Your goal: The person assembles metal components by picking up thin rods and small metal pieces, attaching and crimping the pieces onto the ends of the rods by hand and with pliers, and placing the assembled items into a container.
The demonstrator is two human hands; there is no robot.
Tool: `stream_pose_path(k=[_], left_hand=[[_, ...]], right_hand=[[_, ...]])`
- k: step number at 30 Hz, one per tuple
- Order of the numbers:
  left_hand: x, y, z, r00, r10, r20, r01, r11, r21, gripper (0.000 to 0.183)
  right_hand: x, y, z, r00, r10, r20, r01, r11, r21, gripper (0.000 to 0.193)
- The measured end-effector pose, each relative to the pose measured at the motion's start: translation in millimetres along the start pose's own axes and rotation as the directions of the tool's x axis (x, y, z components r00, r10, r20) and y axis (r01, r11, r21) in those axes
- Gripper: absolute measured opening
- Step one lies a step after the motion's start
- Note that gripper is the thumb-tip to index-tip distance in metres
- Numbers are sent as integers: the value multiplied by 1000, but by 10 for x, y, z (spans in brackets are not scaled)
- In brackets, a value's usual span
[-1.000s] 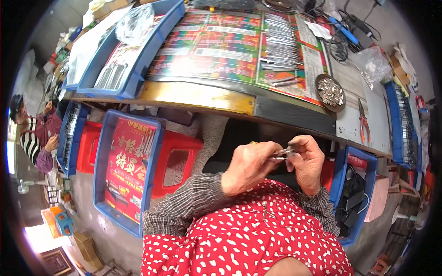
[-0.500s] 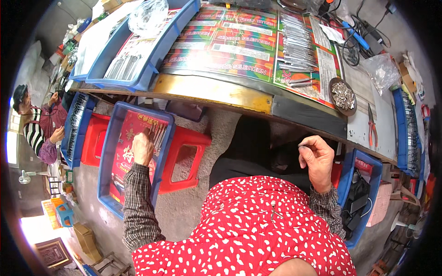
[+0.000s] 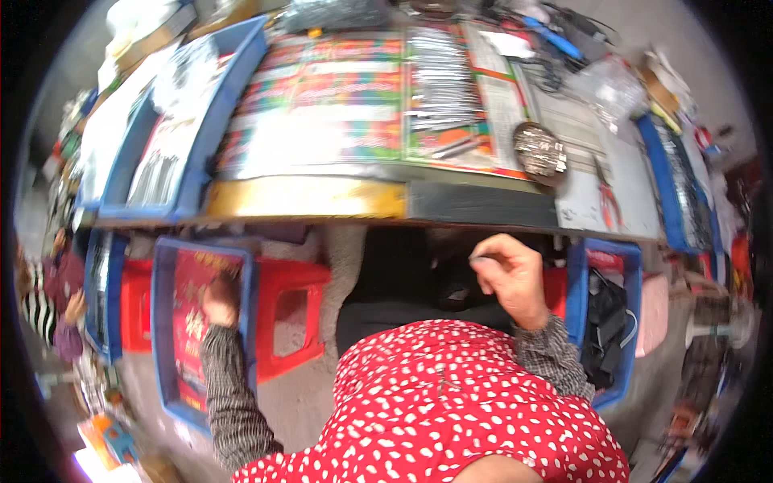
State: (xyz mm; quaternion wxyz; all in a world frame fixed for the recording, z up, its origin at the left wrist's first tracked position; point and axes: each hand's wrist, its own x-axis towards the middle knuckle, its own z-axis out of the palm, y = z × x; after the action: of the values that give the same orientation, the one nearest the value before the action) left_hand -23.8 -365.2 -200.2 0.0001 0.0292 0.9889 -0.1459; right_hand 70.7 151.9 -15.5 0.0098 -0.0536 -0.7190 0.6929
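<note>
My left hand (image 3: 221,299) reaches into a blue tray (image 3: 163,322) lined with red printed card (image 3: 193,322), to the left of my lap. Motion blur smears its fingers, so I cannot make out whether they hold anything. Above my lap, near the table's front edge, my right hand (image 3: 513,278) is raised with thumb and fingertips pinched together. Anything between those fingertips is too small to name. On the table lies a row of slim silvery metal pieces (image 3: 441,80), with a few loose ones below it. A round dark dish (image 3: 539,153) holds small shiny metal parts.
Red-handled pliers (image 3: 607,201) lie right of the dish. Blue trays (image 3: 201,121) with metal pieces and plastic wrap stand at the table's left. A red stool (image 3: 294,322) supports the left tray; another blue tray (image 3: 632,322) holds black items. A person (image 3: 48,310) sits far left.
The whole view has turned and shifted, so the table now looks level and sits further left. My left hand stays in the tray; my right hand keeps its pinch.
</note>
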Motion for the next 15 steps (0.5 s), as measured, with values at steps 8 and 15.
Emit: stream_pose_path(k=[8,15], left_hand=[[-167,-261,197,990,-129,-64,76,844,-530,30],[-256,171,-641,990,-103,-92,70,950,-306,22]], right_hand=[[14,-74,-156,997,-74,-11,74,997,-2,6],[88,-168,-567,960,-211,-184,170,962,-216,8]])
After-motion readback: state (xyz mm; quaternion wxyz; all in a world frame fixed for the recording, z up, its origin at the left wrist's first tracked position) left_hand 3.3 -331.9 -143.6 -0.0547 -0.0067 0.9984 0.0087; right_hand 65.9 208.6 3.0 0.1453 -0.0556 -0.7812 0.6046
